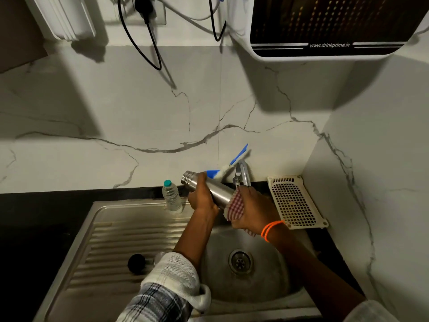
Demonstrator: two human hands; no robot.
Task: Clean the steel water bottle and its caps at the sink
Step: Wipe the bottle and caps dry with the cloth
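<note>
**Steel bottle held over the sink, checked cloth pressed to its base**

The white marble-veined wall (162, 108) fills the upper half of the frame. On it, at upper right, hangs a water purifier (325, 26) with a dark panel and a web address printed along its lower edge; black cables (148, 47) loop down at upper centre.

The stainless steel sink (111, 228) takes up the lower half: a ribbed draining board at lower left and a round basin with its drain (240, 261) at lower centre. A cream perforated tray (294, 201) lies on the dark counter at centre right, just beside the chrome tap (243, 170).

The steel water bottle (209, 189) is held above the basin's far edge, at the centre of the frame, tilted with its open threaded neck pointing to the upper left. The left hand (202, 198) wraps round the bottle's middle, fingers curled over it. The right hand (253, 210), an orange band at its wrist, grips a red-and-white checked cloth (235, 205) against the bottle's lower end, fingers curled over the cloth.

Behind the bottle a blue-handled bottle brush (232, 163) leans against the wall. A small clear plastic bottle (171, 196) with a teal cap stands at the sink's back edge, left of the hands. A black round cap (136, 263) rests on the draining board at lower left, with a pale object just beside it, mostly hidden by the checked sleeve (167, 287).
</note>
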